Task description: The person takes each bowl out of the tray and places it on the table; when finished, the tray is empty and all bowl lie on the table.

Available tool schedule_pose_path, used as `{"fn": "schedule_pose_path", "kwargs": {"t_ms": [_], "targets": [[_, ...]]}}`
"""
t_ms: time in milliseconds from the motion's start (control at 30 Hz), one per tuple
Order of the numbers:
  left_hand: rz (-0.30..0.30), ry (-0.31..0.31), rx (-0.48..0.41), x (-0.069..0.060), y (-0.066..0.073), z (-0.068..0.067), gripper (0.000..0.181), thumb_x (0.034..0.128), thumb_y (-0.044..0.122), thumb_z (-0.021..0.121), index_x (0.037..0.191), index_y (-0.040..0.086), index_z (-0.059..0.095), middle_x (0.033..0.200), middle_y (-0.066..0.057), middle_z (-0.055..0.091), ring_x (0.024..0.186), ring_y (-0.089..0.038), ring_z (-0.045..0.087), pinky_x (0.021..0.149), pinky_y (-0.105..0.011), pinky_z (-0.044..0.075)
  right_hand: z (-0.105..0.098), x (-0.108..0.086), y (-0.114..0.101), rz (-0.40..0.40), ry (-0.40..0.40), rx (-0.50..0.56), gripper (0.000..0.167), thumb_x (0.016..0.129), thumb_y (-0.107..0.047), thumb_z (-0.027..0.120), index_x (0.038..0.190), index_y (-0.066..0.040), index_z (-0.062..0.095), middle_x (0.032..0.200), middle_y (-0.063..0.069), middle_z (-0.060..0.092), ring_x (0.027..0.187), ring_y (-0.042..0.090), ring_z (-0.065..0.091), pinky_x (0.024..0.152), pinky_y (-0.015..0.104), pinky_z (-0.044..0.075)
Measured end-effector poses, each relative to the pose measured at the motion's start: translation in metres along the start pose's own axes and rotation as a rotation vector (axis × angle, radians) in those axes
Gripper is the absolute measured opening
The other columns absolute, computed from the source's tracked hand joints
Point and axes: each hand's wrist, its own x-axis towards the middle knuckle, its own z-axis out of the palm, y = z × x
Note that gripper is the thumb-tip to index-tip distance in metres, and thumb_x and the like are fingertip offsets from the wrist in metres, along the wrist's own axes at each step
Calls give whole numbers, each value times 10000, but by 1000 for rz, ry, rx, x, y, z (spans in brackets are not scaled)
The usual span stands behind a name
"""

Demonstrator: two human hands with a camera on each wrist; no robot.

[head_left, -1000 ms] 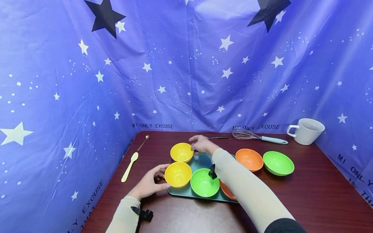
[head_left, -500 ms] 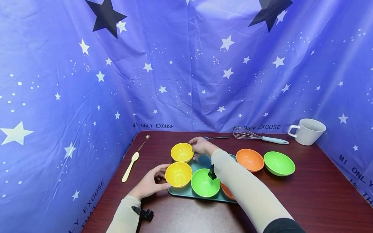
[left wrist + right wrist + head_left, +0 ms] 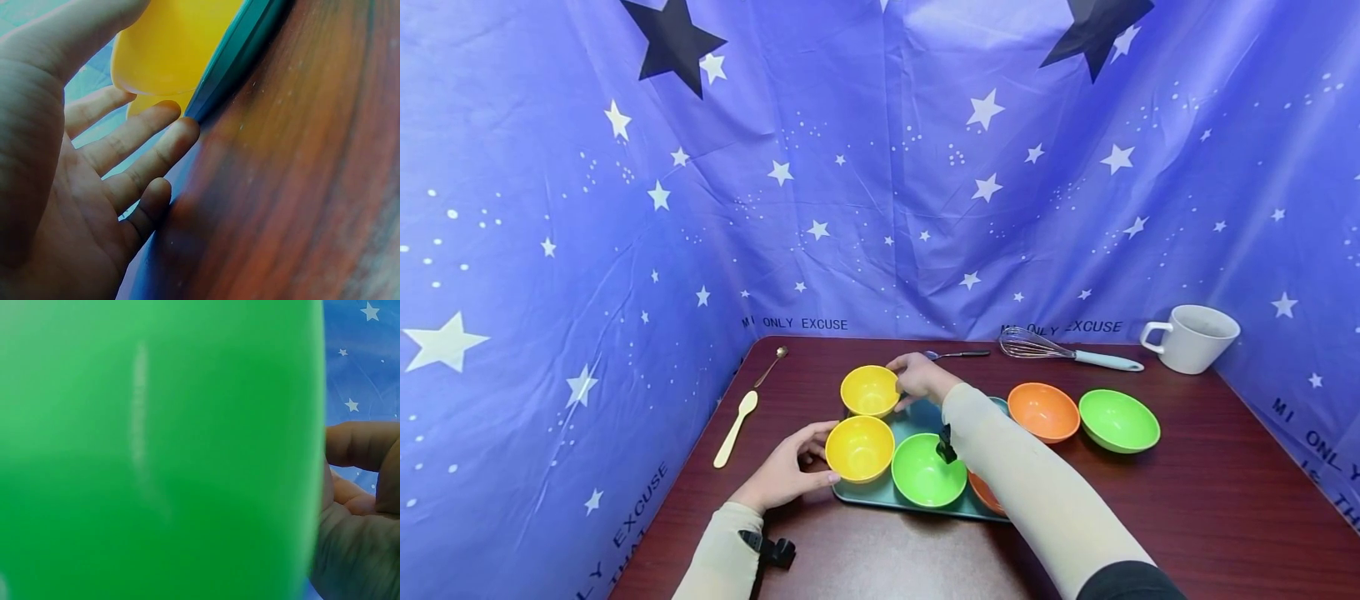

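Note:
Two yellow bowls stand at the left end of a dark green tray [image 3: 880, 498]. My left hand [image 3: 782, 471] is at the left side of the near yellow bowl [image 3: 859, 450]; thumb and index finger touch it. In the left wrist view the other fingers [image 3: 156, 147] are spread and fairly straight beside the tray edge. My right hand [image 3: 925, 379] holds the right side of the far yellow bowl [image 3: 869, 392] between thumb and fingers. A green bowl [image 3: 928, 471] sits on the tray under my right forearm, hiding most of that hand in the right wrist view.
An orange bowl [image 3: 985, 492] is partly hidden by my right sleeve. Further right are another orange bowl [image 3: 1042, 412] and a green bowl [image 3: 1118, 421]. Behind lie a spoon [image 3: 958, 354], a whisk [image 3: 1067, 352] and a white mug [image 3: 1191, 337]. Two spoons lie left, one cream-coloured [image 3: 735, 429].
The far yellow bowl has shifted very slightly away from me, and my right thumb has come lower along its side. My left hand and the near yellow bowl stay in place.

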Motion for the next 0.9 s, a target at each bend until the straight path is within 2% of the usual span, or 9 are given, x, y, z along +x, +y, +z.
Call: {"fn": "schedule_pose_path", "kwargs": {"t_ms": [300,467,667,900], "targets": [[6,-8,-5,0,2,0,766,854,276,896,1517,292,514,1243,65,671,1025,-208,661,856,-401,509,-7,-4,-12,-32,30,19,578,874,213,544,1425,39,565,1231,247,595,790,350,721,709,456,624],[9,-2,-18,0,-1,0,761,850,258,898,1511,289,522,1238,60,673,1019,-210,664,851,-415,510,-11,-9,-23,-65,44,27,580,876,214,553,1422,22,575,1196,245,595,816,362,723,727,485,620],[10,-3,-26,0,-1,0,762,849,260,900,1511,288,523,1235,55,676,1016,-212,667,841,-415,513,-18,-20,-35,-107,51,42,575,878,199,568,1418,2,581,1208,236,590,880,361,714,738,494,618],[-14,-12,-5,-1,-2,0,770,859,311,891,1525,309,504,1240,72,673,1024,-179,663,855,-370,511,-31,-39,-41,-169,66,55,573,895,175,573,1437,-13,570,1222,268,579,859,357,713,784,541,601]]}}
